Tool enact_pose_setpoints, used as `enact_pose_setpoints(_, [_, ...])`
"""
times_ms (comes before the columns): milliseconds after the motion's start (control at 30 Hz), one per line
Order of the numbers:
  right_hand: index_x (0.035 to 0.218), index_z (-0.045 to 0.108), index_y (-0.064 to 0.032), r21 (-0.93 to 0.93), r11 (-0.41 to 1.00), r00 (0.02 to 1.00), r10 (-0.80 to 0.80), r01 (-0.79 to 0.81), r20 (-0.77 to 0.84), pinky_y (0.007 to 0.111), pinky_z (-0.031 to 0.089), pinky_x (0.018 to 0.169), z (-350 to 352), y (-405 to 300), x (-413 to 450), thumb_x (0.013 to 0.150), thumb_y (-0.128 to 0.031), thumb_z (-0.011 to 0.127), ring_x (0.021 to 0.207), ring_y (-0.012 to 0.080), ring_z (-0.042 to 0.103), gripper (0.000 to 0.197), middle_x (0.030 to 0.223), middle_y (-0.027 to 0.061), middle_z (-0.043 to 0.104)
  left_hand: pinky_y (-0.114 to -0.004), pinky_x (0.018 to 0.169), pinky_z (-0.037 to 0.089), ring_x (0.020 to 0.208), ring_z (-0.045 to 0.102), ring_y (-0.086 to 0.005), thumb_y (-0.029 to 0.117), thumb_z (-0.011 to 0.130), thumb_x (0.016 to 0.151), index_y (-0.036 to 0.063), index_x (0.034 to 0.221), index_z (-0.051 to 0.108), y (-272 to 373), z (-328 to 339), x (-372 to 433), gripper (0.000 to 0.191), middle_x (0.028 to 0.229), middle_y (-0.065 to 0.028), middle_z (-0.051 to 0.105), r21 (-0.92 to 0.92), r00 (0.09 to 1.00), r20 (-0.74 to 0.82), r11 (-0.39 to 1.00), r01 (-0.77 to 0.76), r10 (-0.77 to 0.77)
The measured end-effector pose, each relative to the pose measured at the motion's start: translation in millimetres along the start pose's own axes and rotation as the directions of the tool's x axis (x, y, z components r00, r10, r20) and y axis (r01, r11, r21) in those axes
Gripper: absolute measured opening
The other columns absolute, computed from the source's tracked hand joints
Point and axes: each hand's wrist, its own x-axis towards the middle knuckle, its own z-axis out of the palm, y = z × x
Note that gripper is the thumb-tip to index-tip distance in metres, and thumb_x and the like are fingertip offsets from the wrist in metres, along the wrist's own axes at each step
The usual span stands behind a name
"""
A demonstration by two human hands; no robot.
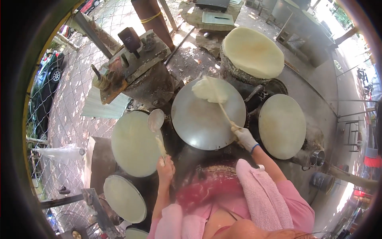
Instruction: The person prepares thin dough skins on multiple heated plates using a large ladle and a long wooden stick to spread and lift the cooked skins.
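Note:
My right hand (245, 138), in a white glove, grips the wrapped handle of a long thin stick. The stick's far end lies over a pale, soft mass (210, 89) on the round metal griddle (206, 122). In my bare left hand (166, 167) is a ladle (156, 120) with a wrapped handle, its round head above the edge of the left griddle (131, 146), which bears a pale thin layer. At the right is another griddle (282, 127) with a similar pale layer. Further off, a thick pale round sheet (253, 52) tops a rough drum.
A smaller pale-covered griddle (124, 199) stands at lower left, with part of another below it. A worktop (143, 56) holds a dark device and a brush-like tool. A chain-link fence (71, 98) runs along the left. A metal pot (317, 157) and a bucket (323, 182) are at right.

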Motion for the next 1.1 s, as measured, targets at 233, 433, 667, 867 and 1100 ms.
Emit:
enact_pose_setpoints(233, [0.128, 0.057, -0.0079, -0.099, 0.957, 0.948, -0.286, 0.274, -0.137, 0.021, 0.041, 0.057, -76, 20, 43, 0.09, -0.027, 0.062, 0.064, 0.003, 0.047, 0.043, 0.077, -0.0054, 0.057, -0.022, 0.034, 0.032, 0.04, 0.04, -0.0071, 0.016, 0.048, 0.097, 0.0042, 0.094, 0.048, -6, 9, -29, 0.012, 0.063, -0.0005, 0.044, -0.086, 0.986, -0.15, 0.995, 0.054, -0.066])
enact_pose_setpoints(433, [0.126, 0.059, -0.0083, -0.122, 0.992, 0.977, -0.007, 0.034, 0.213, 0.02, 0.04, 0.057, -39, -5, 44, 0.09, -0.034, 0.06, 0.062, 0.0036, 0.047, 0.044, 0.073, -0.0066, 0.054, -0.022, 0.034, 0.031, 0.041, 0.039, -0.0066, 0.016, 0.048, 0.096, 0.0047, 0.092, 0.049, -5, 37, -41, 0.012, 0.064, 0.0, 0.044, -0.076, 0.976, -0.217, 0.997, 0.008, -0.025])
enact_pose_setpoints(667, [0.128, 0.056, -0.0052, -0.225, 0.951, 0.965, -0.17, 0.214, 0.199, 0.021, 0.042, 0.056, -91, -53, 79, 0.09, -0.026, 0.062, 0.061, 0.0033, 0.046, 0.043, 0.079, -0.0052, 0.059, -0.022, 0.035, 0.032, 0.04, 0.037, -0.0069, 0.02, 0.049, 0.097, 0.0048, 0.092, 0.049, -14, 50, -57, 0.016, 0.061, 0.0012, 0.043, -0.12, 0.942, -0.322, 0.991, 0.058, -0.094])
enact_pose_setpoints(867, [0.126, 0.06, -0.0106, -0.281, 0.959, 0.897, 0.098, 0.03, 0.43, 0.02, 0.036, 0.05, -81, -44, 73, 0.09, -0.028, 0.063, 0.055, 0.0037, 0.041, 0.04, 0.077, -0.0059, 0.057, -0.022, 0.035, 0.032, 0.04, 0.037, -0.0062, 0.021, 0.05, 0.097, 0.0057, 0.091, 0.049, -18, 58, -68, 0.016, 0.06, 0.0023, 0.042, -0.127, 0.924, -0.365, 0.989, 0.074, -0.116])
enact_pose_setpoints(1100, [0.13, 0.055, -0.0078, -0.313, 0.948, 0.853, 0.111, 0.063, 0.509, 0.019, 0.038, 0.057, -100, -58, 116, 0.088, -0.026, 0.065, 0.064, 0.0028, 0.04, 0.046, 0.085, -0.01, 0.056, -0.021, 0.035, 0.031, 0.041, 0.038, -0.0056, 0.016, 0.049, 0.096, 0.0085, 0.088, 0.046, -20, 64, -70, 0.012, 0.063, 0.0018, 0.043, -0.12, 0.926, -0.355, 0.988, 0.093, -0.13])
